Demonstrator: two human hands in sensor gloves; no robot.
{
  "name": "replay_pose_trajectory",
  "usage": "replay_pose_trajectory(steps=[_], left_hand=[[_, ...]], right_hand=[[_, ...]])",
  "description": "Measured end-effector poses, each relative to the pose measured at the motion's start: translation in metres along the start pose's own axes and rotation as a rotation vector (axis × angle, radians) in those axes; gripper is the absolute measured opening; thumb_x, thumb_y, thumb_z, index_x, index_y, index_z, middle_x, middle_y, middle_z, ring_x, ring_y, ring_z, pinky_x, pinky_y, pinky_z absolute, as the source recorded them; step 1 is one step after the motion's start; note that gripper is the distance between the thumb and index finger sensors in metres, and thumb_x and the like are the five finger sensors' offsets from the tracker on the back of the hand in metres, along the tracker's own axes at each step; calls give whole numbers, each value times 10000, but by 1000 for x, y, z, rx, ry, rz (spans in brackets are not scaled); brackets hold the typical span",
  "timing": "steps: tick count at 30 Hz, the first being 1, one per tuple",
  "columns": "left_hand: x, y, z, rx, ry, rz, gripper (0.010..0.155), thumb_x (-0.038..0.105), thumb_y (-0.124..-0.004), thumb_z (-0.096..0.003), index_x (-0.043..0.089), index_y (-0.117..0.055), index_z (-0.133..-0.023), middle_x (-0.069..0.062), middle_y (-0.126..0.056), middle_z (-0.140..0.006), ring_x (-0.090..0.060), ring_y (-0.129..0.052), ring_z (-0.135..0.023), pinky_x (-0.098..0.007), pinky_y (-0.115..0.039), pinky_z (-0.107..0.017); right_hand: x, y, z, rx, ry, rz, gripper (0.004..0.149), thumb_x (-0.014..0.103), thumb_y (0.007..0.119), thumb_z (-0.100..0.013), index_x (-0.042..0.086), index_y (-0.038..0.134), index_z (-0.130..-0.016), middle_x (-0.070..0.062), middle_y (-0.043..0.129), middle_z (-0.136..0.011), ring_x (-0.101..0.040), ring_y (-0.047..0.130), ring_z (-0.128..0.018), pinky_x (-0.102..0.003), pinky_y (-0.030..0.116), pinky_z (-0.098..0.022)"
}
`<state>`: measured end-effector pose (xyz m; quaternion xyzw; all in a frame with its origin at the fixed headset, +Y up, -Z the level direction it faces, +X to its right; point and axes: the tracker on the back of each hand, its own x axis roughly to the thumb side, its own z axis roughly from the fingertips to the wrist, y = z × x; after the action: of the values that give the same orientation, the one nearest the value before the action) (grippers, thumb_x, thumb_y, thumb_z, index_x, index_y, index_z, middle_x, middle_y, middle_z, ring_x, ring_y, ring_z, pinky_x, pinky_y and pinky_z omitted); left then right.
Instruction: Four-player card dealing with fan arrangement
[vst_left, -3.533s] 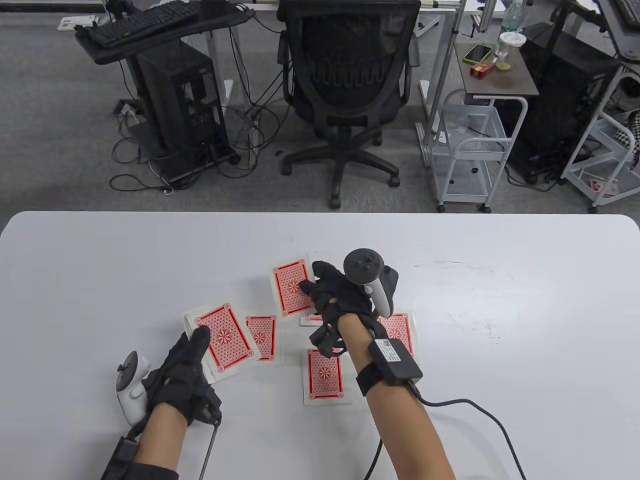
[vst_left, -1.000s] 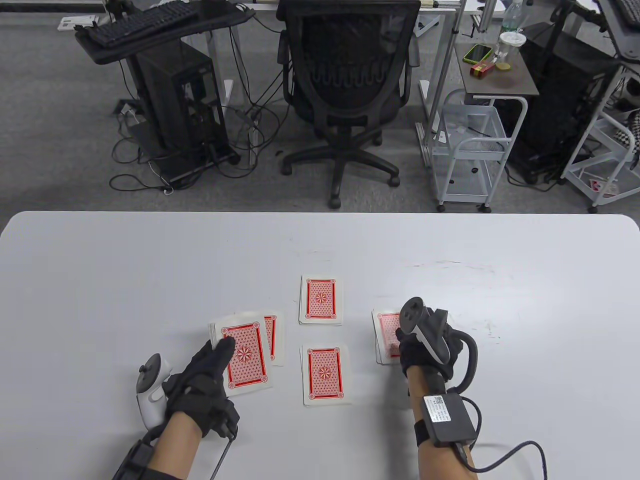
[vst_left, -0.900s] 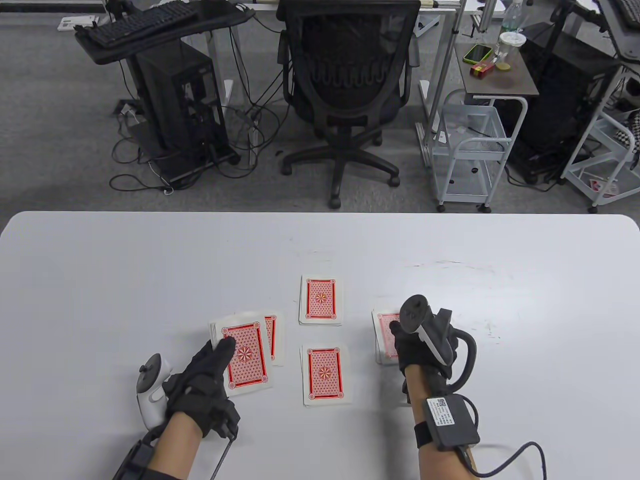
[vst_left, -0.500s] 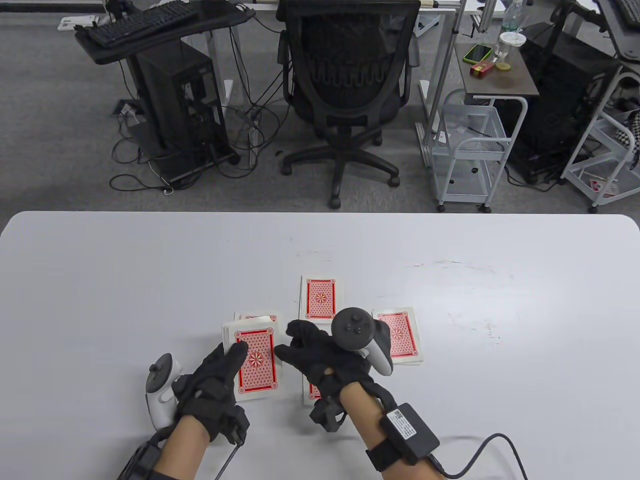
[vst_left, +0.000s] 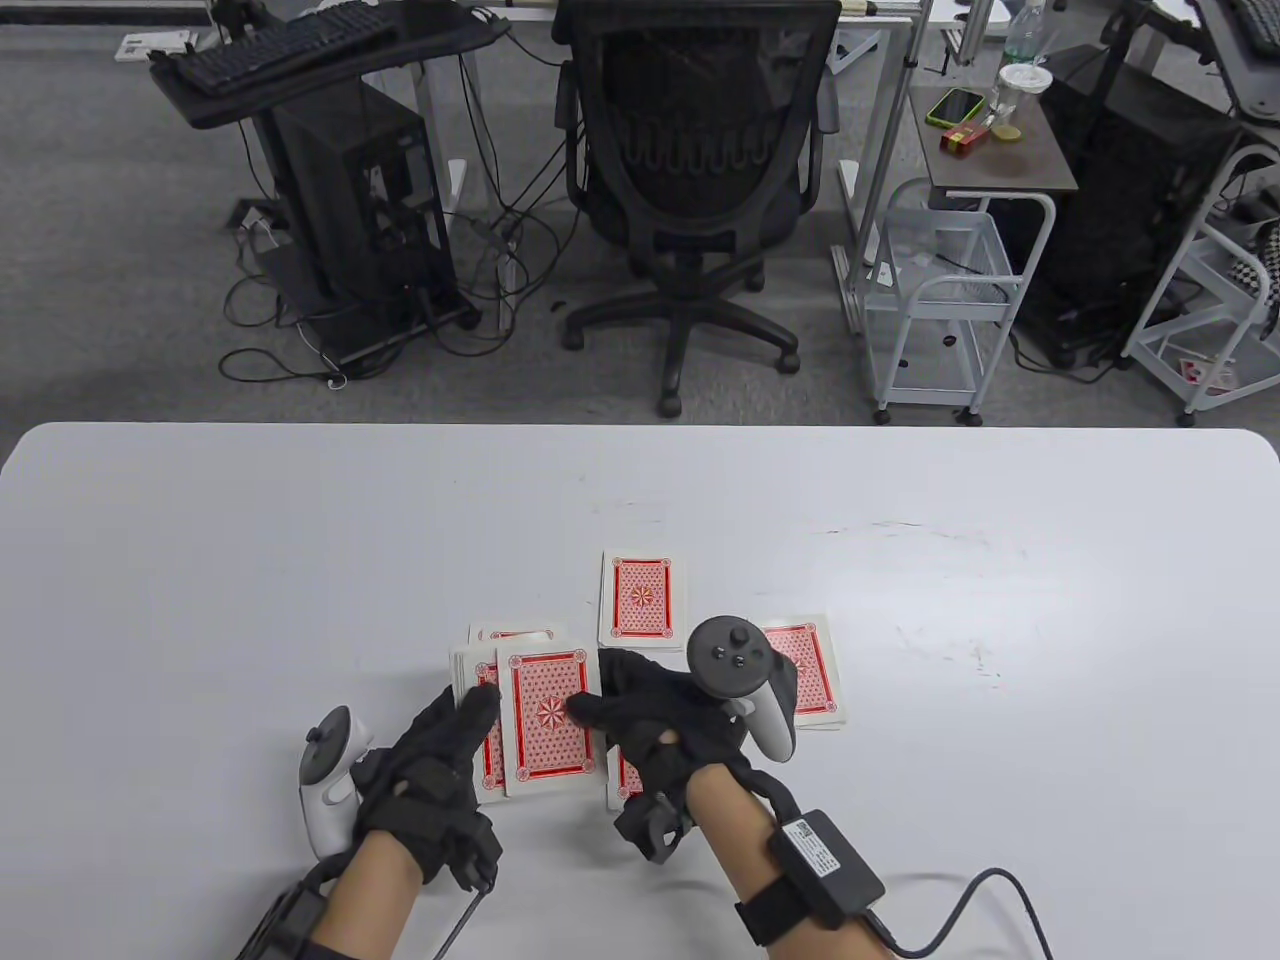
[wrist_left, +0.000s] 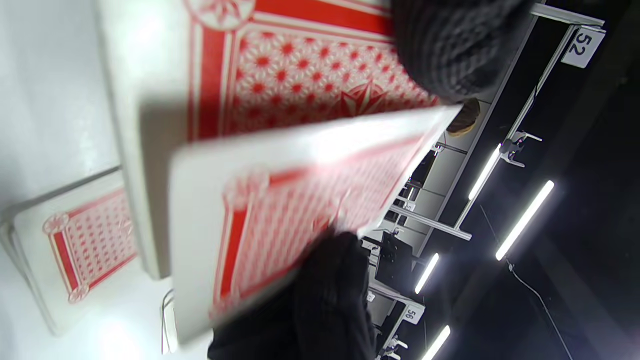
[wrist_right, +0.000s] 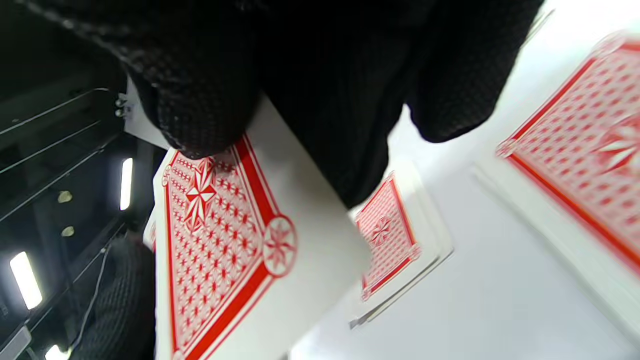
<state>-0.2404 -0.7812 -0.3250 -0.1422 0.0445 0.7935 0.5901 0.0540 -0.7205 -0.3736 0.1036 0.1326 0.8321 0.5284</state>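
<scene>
The right hand pinches the top red-backed card, drawing it off the red-backed deck gripped in the left hand. Dealing looks underway: four face-down piles lie on the white desk. Next, carry this card clear to one pile.

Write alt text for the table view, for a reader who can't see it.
Over a white table, the right hand pinches the top red-backed card off the deck held in the left hand. Face-down piles lie around them: far pile, right pile, near pile and one behind the deck.
</scene>
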Motion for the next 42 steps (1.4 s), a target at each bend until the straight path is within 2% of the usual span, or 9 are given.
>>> replay_pose_trajectory(steps=[7, 18, 21, 25, 29, 31, 35, 37, 42], left_hand=[[1, 21, 0, 86, 35, -17, 489, 486, -805, -508, 295, -706, -948, 65, -906, -886, -245, -1036, -708, -426, -919, -463], [1, 24, 0, 90, 31, -18, 489, 485, -809, -511, 292, -707, -949, 63, -908, -885, -246, -1037, -706, -425, -921, -462], [2, 23, 0, 88, 32, -20, 487, 486, -809, -511, 293, -709, -947, 64, -908, -884, -244, -1039, -704, -422, -922, -461], [2, 24, 0, 88, 29, -28, 488, 488, -810, -512, 292, -709, -947, 65, -909, -884, -244, -1039, -703, -426, -920, -460], [1, 20, -1, 77, 28, -26, 488, 488, -812, -510, 290, -711, -946, 64, -911, -881, -246, -1039, -702, -428, -920, -458], [0, 15, -1, 61, 26, -32, 488, 488, -814, -508, 288, -715, -943, 62, -914, -878, -247, -1040, -700, -431, -920, -455], [-2, 4, 0, 33, 27, -53, 487, 485, -821, -503, 282, -727, -935, 56, -925, -865, -252, -1049, -681, -440, -924, -438], [-3, 0, 0, 23, 26, -70, 487, 486, -824, -501, 281, -730, -933, 57, -928, -861, -251, -1053, -673, -440, -926, -432], [-4, -3, 0, 17, 30, -89, 489, 489, -830, -495, 288, -732, -930, 63, -927, -862, -250, -1050, -679, -440, -923, -438]], right_hand=[[-14, -25, 3, -71, 103, 261, 745, 315, 863, -506, 3, 473, -1059, -44, 809, -773, -142, 979, -387, -539, 745, -481], [-32, 13, -8, -49, 297, 969, 774, 409, 851, -525, 1, 471, -1061, -19, 813, -729, -92, 979, -342, -501, 766, -481], [-35, 19, -10, -20, 334, 1064, 747, 435, 828, -537, 20, 494, -1060, -9, 816, -724, -86, 968, -326, -496, 764, -483], [-26, 15, -8, -34, 303, 1010, 696, 454, 807, -548, 43, 550, -1047, -9, 837, -710, -98, 977, -314, -498, 766, -477], [-1, 7, 0, -67, 141, 753, 659, 472, 752, -570, 59, 559, -1046, -47, 829, -772, -158, 1006, -418, -528, 745, -506], [7, 11, 0, -19, -27, 567, 637, 458, 740, -575, 55, 571, -1039, -86, 812, -810, -217, 1011, -489, -564, 722, -524], [6, 32, -3, 137, -152, 276, 684, 488, 740, -565, 52, 542, -1054, -132, 749, -890, -299, 977, -624, -617, 688, -544], [3, 41, -3, 162, -128, 207, 732, 495, 795, -533, 48, 525, -1046, -106, 743, -875, -285, 969, -624, -619, 691, -542], [0, 48, -2, 71, -56, 126, 586, 388, 885, -472, 90, 673, -929, -20, 845, -716, -205, 1025, -467, -592, 736, -512]])
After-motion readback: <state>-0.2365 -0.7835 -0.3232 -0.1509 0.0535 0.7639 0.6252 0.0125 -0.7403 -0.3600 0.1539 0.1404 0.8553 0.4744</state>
